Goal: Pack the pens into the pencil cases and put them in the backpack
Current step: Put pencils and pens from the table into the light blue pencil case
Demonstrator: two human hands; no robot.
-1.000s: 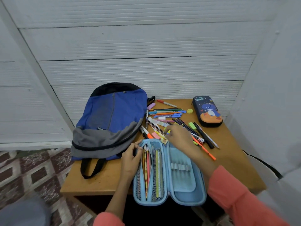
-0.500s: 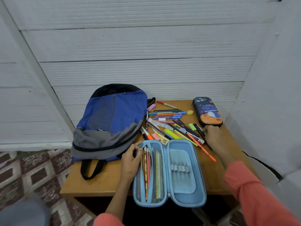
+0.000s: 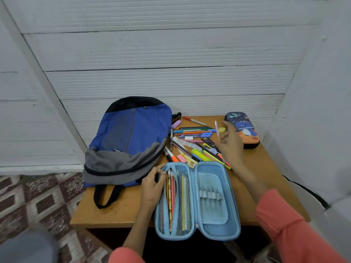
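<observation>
Above far pile (image 3: 195, 131), my right hand (image 3: 230, 143) pinches a pen (image 3: 216, 129) upright; case (image 3: 209, 168) near-left, left hand (image 3: 152, 188) gripping mesh (image 3: 161, 209)

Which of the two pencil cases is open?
The light blue case at the near edge: it lies spread open, pencils inside. The dark dinosaur case at the far right is closed.

Wooden table (image 3: 121, 211), patterned floor (image 3: 47, 198), white wall (image 3: 171, 54)

One legible marking is recorded: small white lettering (image 3: 117, 149) reading "PUMA", printed on the blue panel of the backpack (image 3: 131, 133), just above its grey band.
</observation>
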